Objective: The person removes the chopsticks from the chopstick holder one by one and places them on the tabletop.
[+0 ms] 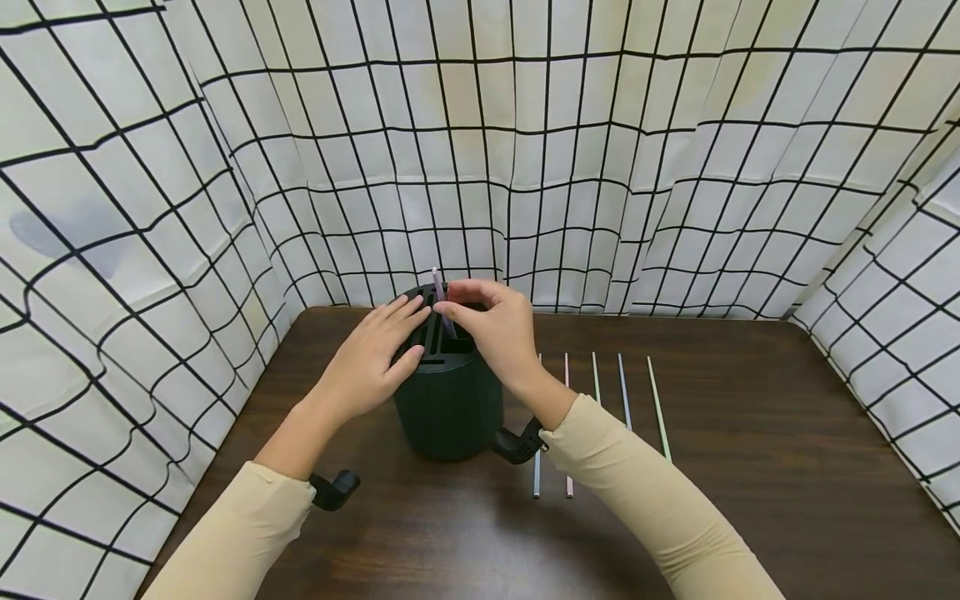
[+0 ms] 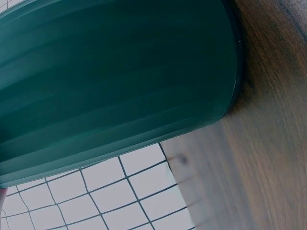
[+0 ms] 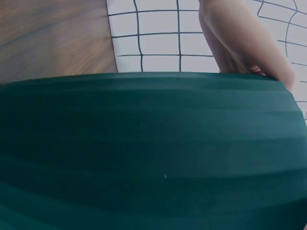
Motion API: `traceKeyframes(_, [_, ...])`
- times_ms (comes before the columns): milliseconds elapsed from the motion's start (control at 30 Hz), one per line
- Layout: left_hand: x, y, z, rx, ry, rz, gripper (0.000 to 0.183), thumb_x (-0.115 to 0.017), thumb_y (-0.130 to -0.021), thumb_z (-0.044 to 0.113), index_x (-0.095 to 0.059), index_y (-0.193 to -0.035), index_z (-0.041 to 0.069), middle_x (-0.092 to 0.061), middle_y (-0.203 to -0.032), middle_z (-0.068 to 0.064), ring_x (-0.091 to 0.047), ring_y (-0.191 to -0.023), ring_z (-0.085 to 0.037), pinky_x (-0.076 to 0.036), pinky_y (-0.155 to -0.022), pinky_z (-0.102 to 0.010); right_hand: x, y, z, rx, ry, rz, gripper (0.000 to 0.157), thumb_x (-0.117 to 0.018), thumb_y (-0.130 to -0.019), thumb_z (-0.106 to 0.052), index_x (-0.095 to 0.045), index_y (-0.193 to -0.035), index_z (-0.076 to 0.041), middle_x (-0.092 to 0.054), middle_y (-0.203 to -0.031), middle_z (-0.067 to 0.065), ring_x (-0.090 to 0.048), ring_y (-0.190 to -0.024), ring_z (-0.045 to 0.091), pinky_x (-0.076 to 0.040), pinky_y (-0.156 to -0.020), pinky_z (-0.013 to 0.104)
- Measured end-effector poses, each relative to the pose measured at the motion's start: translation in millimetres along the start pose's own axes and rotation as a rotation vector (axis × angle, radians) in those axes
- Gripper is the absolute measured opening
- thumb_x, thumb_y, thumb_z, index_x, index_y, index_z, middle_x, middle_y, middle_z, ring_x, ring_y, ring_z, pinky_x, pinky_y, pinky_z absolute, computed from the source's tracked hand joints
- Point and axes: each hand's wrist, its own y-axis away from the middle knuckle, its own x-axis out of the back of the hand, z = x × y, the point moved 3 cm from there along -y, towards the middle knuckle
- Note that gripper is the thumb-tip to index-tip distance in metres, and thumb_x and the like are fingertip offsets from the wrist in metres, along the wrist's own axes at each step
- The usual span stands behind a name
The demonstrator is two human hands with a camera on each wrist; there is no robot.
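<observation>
A dark green round holder (image 1: pixel 448 412) with a slotted black top (image 1: pixel 435 337) stands upright on the table; its ribbed side fills much of both wrist views. My left hand (image 1: pixel 375 354) rests on the left of the top with fingers spread and fairly straight. Over the right part of the top, my right hand (image 1: pixel 495 329) pinches a slim purple stick (image 1: pixel 438 287), chopstick-like, between thumb and fingers. The stick is nearly upright, and its lower end reaches into an opening in the top. The right hand's fingers (image 3: pixel 249 36) show beyond the holder's edge in the right wrist view.
Several slim pastel sticks lie in a spaced row right of the holder, among them a blue stick (image 1: pixel 624 387) and a green stick (image 1: pixel 658 404). The right forearm crosses over some of them. White cloth walls behind a black wire grid (image 1: pixel 547 192) border the brown table (image 1: pixel 757 450).
</observation>
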Motion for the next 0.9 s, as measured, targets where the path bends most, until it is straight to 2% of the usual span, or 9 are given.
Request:
traceKeyframes(167, [0.5,-0.1,0.6,0.000,0.007,0.005,0.055,-0.045,-0.103,0.032,-0.041,-0.152,0.007,-0.035,-0.161,-0.011,-0.025,-0.153,-0.032,-0.017,-0.126,-0.052,-4.3,0,3,-0.011,0.004,0.004,0.028,-0.080,-0.084,-0.016,-0.075,-0.108,-0.002,-0.076,-0.103,0.012,-0.071,-0.100,0.020,-0.061,-0.079,0.025])
traceKeyframes(333, [1.1,-0.3,0.7,0.008,0.007,0.005,0.055,-0.045,-0.103,0.031,-0.040,-0.152,0.007,-0.036,-0.161,-0.011,-0.025,-0.153,-0.032,-0.018,-0.126,-0.053,-7.9,-1,4,0.018,0.023,0.014,0.025,-0.079,-0.084,-0.014,-0.076,-0.106,-0.002,-0.076,-0.101,0.013,-0.071,-0.096,0.021,-0.061,-0.075,0.023])
traceKeyframes(567, [0.3,-1.3,0.8,0.008,0.003,-0.001,0.055,-0.045,-0.103,0.031,-0.041,-0.152,0.006,-0.035,-0.161,-0.011,-0.025,-0.153,-0.032,-0.017,-0.126,-0.052,-8.0,-4,4,0.035,0.068,0.032,0.019,-0.076,-0.087,-0.012,-0.078,-0.103,-0.002,-0.076,-0.100,0.013,-0.072,-0.091,0.023,-0.062,-0.073,0.026])
traceKeyframes(733, [0.2,-1.3,0.4,0.008,0.005,0.000,0.056,-0.045,-0.103,0.031,-0.041,-0.152,0.006,-0.035,-0.161,-0.012,-0.024,-0.153,-0.032,-0.017,-0.126,-0.052,-3.0,-5,3,0.011,0.068,0.026,0.020,-0.075,-0.088,-0.014,-0.078,-0.104,-0.003,-0.077,-0.104,0.012,-0.072,-0.095,0.021,-0.062,-0.076,0.025])
traceKeyframes(900, [1.4,-0.3,0.6,0.009,0.011,-0.004,0.055,-0.045,-0.103,0.031,-0.040,-0.152,0.006,-0.034,-0.161,-0.012,-0.024,-0.153,-0.032,-0.017,-0.126,-0.053,12.7,-8,-13,0.033,-0.001,0.055,0.018,-0.075,-0.088,-0.012,-0.078,-0.103,-0.001,-0.076,-0.103,0.013,-0.069,-0.098,0.020,-0.060,-0.077,0.024])
